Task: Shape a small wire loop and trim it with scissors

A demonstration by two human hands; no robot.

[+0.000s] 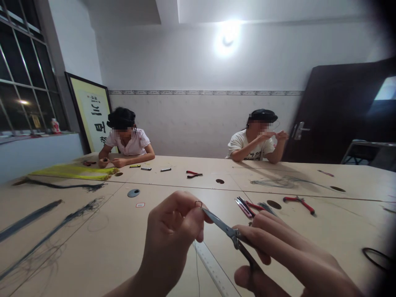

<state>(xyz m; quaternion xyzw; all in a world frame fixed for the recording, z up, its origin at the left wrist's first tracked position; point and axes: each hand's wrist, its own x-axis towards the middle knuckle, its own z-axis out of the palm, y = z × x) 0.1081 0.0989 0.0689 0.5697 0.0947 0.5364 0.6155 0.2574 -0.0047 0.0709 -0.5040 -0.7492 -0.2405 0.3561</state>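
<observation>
My left hand [173, 235] is closed in a pinch, with a small reddish loop [198, 203] of cord showing above the thumb and fingertip. A thin grey cord [198, 270] hangs below this hand. My right hand [278, 251] holds a pair of scissors [227, 230], thumb and fingers at the handles. The blades point up and left, and their tips meet the left thumb beside the loop. Whether cord lies between the blades I cannot tell. A clear ruler [213, 264] lies on the table below both hands.
Red-handled pliers [299, 203] and thread snips [243, 207] lie at the right. Other pliers [193, 174] lie farther back. Dark cord bundles [58, 222] and a yellow bundle [71, 171] spread at the left. Two people [126, 140] sit across the table [123, 247].
</observation>
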